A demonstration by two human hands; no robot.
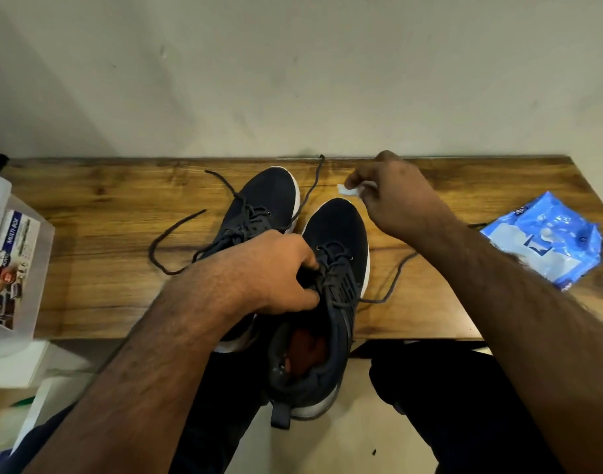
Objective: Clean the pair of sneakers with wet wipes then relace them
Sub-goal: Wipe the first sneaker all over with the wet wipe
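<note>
While the left hand (279,271) grips the right sneaker (330,289) by its tongue, heel hanging off the desk (105,234) front edge, toe pointing at the wall, right-hand fingers (361,186) pinch a wet wipe (348,190) just past that toe. Left sneaker (262,206) lies parallel; wipes pack (546,241) sits far right.

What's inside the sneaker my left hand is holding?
Inside the right-hand sneaker, a reddish-orange lining or insole shows through the open collar. The left hand grips its tongue and laces; the toe end inside is hidden by the upper.
</note>
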